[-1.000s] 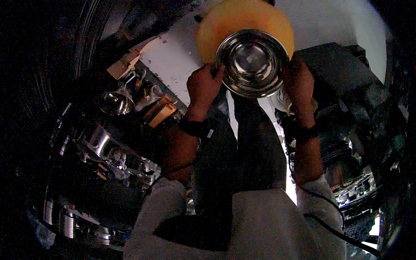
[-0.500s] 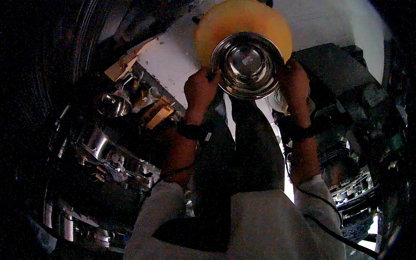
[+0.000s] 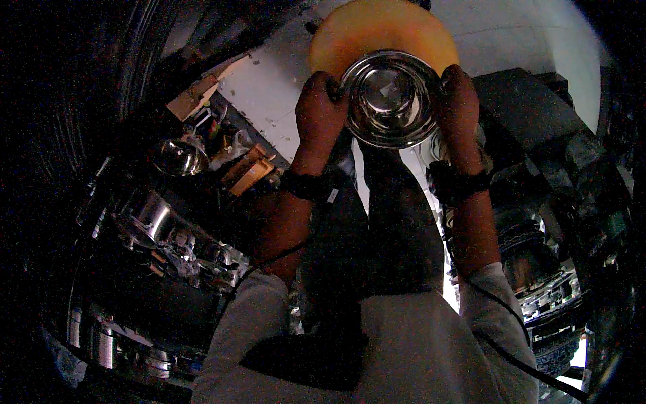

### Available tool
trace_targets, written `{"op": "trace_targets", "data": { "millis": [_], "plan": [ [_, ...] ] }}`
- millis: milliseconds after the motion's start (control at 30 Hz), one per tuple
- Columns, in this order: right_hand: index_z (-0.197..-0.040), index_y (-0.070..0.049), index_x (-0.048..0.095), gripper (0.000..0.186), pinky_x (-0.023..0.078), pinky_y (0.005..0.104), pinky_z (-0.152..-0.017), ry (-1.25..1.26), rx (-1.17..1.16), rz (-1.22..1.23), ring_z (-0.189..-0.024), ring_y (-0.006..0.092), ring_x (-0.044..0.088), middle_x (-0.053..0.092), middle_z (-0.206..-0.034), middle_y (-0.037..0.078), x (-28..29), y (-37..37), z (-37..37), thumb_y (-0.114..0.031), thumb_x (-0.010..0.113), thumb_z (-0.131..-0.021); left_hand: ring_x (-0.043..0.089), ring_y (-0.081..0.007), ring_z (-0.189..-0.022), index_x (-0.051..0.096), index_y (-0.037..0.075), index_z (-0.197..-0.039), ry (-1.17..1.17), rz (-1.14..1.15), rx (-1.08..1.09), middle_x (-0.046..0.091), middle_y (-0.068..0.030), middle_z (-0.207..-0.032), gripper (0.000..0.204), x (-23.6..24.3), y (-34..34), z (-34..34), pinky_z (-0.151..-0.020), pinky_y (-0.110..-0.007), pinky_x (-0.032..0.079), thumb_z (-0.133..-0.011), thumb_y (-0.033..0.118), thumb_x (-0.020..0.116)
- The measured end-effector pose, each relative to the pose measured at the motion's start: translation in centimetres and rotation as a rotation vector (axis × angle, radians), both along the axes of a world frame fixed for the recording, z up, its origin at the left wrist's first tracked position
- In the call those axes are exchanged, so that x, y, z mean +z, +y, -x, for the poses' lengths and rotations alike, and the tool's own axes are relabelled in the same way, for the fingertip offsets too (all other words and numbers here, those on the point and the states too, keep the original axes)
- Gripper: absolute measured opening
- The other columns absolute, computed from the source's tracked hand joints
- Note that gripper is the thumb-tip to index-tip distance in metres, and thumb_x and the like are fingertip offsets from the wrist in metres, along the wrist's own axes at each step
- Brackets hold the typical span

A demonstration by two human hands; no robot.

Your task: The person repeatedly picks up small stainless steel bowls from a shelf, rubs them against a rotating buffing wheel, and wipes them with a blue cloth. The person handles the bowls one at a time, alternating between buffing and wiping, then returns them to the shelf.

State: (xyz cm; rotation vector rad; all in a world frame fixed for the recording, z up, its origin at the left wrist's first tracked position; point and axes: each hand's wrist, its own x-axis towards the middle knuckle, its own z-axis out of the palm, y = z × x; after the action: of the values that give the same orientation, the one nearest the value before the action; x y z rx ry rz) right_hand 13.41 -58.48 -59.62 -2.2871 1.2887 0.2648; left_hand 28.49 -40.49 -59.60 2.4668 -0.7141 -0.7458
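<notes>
A shiny round steel bowl with a wide rim is held up in front of me, with a small pale patch at the middle of its base. My left hand is closed on the rim at the bowl's left side. On the opposite side my right hand grips the rim too, its fingers curled in. Dimness hides the exact finger positions. Directly beyond the bowl is a large round orange-yellow object, partly covered by it; whether the two touch I cannot tell.
To the left lie a domed metal piece, an orange-brown box and a cardboard piece. Farther down stands a shiny metal vessel. A dark box-like block is at the right. A black cable crosses my right sleeve.
Both hands have moved slightly farther up and away, and their grip now shows higher along the bowl's sides. The bowl has shifted a little to the right in view.
</notes>
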Motion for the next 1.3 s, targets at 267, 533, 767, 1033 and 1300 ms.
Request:
{"op": "trace_targets", "data": {
  "millis": [267, 533, 767, 1033, 1300],
  "plan": [
    [-0.091, -0.005, 0.055, 0.024, 0.047, 0.0448, -0.068, 0.081, -0.091, -0.021, -0.084, 0.0396, 0.059, 0.06, -0.089, 0.019, -1.6, 0.1, -0.1, -0.022, 0.062, -0.075, 0.059, -0.0333, -0.081, 0.058, 0.002, -0.085, 0.043, -0.084, 0.037, 0.06, -0.0168, -0.087, 0.025, -0.3, -0.7, -0.2, -0.072, -0.041, 0.047, -0.069, 0.017, 0.07],
    [-0.09, -0.006, 0.056, 0.025, 0.048, 0.0443, -0.068, 0.075, -0.089, -0.024, -0.084, 0.0382, 0.06, 0.061, -0.089, 0.018, -0.8, 0.6, -0.3, -0.025, 0.061, -0.075, 0.059, -0.034, -0.08, 0.058, 0.002, -0.083, 0.03, -0.019, 0.073, 0.061, -0.0167, -0.084, 0.025, -0.7, 0.2, 0.1, -0.072, -0.04, 0.047, -0.068, 0.017, 0.071],
    [-0.088, -0.006, 0.056, 0.02, 0.048, 0.0434, -0.065, -0.018, -0.017, 0.109, -0.078, 0.0376, 0.06, 0.061, -0.083, 0.017, -3.8, 0.8, 1.3, -0.021, 0.058, -0.076, 0.057, -0.0374, -0.083, 0.057, 0.002, -0.087, 0.083, -0.095, 0.112, 0.059, -0.0184, -0.09, 0.025, -1.2, 0.6, 0.8, -0.072, -0.044, 0.046, -0.071, 0.018, 0.067],
    [-0.088, -0.005, 0.056, 0.02, 0.048, 0.0426, -0.065, 0.011, 0.031, 0.074, -0.077, 0.0364, 0.06, 0.061, -0.083, 0.017, -2.0, -1.6, 3.8, -0.021, 0.059, -0.077, 0.059, -0.0367, -0.084, 0.057, 0.004, -0.099, 0.082, 0.071, 0.197, 0.061, -0.0187, -0.092, 0.032, 0.2, 1.0, 0.9, -0.073, -0.044, 0.048, -0.074, 0.023, 0.064],
    [-0.088, -0.005, 0.057, 0.02, 0.048, 0.0418, -0.064, -0.008, 0.146, 0.033, -0.076, 0.0352, 0.061, 0.062, -0.082, 0.017, 2.1, -1.9, 5.4, -0.021, 0.059, -0.077, 0.056, -0.0399, -0.093, 0.053, 0.003, -0.111, 0.121, 0.153, 0.168, 0.059, -0.0208, -0.105, 0.04, 3.8, 3.7, 2.0, -0.08, -0.048, 0.046, -0.076, 0.018, 0.063]
  ]
}}
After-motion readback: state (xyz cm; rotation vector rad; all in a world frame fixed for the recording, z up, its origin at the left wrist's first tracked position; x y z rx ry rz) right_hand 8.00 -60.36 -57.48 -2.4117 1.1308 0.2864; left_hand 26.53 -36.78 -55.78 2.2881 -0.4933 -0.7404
